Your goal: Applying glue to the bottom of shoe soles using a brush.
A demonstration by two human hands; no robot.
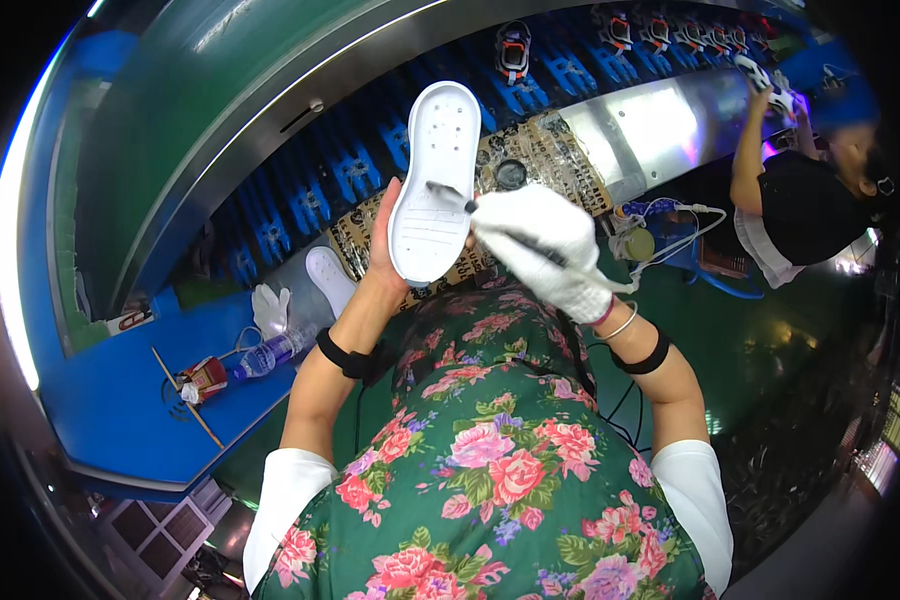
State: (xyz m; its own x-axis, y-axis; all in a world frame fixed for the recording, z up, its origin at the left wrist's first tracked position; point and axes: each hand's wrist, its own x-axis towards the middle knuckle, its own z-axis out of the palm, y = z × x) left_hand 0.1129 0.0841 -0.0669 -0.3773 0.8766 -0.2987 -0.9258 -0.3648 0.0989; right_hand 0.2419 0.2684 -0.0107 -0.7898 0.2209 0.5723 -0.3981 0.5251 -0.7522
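Observation:
A white shoe sole (435,235) with small holes in its toe part and grooves across its heel is held up in front of me. My bare left hand (384,255) grips it from beneath, thumb along the left edge and other fingers mostly hidden. In a white knit glove, my right hand (545,240) is closed around a small brush (454,196), whose bristles meet the middle of the sole's inner face. Just beyond the glove, a small round black pot (511,175) sits on the taped cardboard (570,170) covering the ledge.
Another pale sole (330,275) lies left of my forearm. The blue table (120,390) bears a glove (270,308), a plastic bottle (267,355) and a red box (205,380). Blue racks (355,165) line the conveyor, some carrying shoe parts (513,52). A co-worker (810,205) handles a shoe at the right.

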